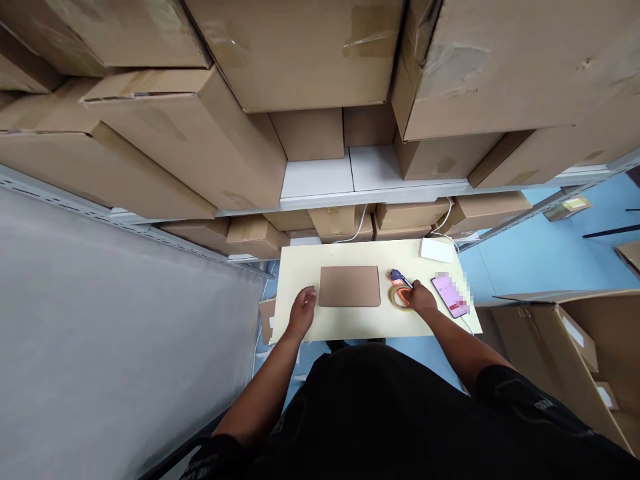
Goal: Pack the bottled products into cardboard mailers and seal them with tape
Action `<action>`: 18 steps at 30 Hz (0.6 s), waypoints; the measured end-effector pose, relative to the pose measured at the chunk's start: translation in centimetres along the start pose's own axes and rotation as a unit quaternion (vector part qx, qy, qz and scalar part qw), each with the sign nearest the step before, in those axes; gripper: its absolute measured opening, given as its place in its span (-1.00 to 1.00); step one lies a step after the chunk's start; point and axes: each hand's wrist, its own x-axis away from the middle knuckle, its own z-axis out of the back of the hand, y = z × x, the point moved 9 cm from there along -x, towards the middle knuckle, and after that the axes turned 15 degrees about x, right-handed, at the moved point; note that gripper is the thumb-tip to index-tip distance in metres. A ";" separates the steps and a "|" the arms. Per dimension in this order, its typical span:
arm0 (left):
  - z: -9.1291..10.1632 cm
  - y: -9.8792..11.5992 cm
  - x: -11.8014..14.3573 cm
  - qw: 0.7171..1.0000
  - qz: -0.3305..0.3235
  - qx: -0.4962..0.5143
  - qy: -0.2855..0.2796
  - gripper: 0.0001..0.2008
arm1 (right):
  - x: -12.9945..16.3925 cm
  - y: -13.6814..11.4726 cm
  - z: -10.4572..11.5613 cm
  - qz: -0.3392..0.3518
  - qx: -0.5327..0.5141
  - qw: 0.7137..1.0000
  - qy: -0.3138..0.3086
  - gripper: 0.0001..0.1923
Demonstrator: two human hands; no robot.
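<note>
At the pale yellow desk (305,263), the left hand (302,312) rests loosely curled beside the flat brown cardboard piece (349,286) while the right hand (421,298) grasps the orange tape dispenser (400,293), so taping seems about to begin and calls for bringing tape onto the cardboard.

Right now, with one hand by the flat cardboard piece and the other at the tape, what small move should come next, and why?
Probably lift the tape roll toward the flat cardboard piece. The right hand already rests on the roll, while the left hand lies on the table beside the cardboard's left edge, placed to steady it.

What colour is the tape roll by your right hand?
The tape roll is yellowish with an orange inner ring, touched by the right hand; the head view shows it.
</note>
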 end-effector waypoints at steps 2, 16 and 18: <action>-0.9 1.5 0.5 1.000 -0.015 -0.008 -0.013 -0.57 | 1.1 0.6 0.9 0.002 -0.050 0.998 0.042 -0.68; -15.0 8.9 3.2 0.957 0.094 0.073 -0.266 -0.52 | 11.7 -4.9 9.8 0.235 -0.214 0.906 0.279 -0.59; -16.8 9.6 3.8 0.947 0.111 0.090 -0.287 -0.55 | 12.5 -5.6 9.9 0.248 -0.210 0.905 0.273 -0.56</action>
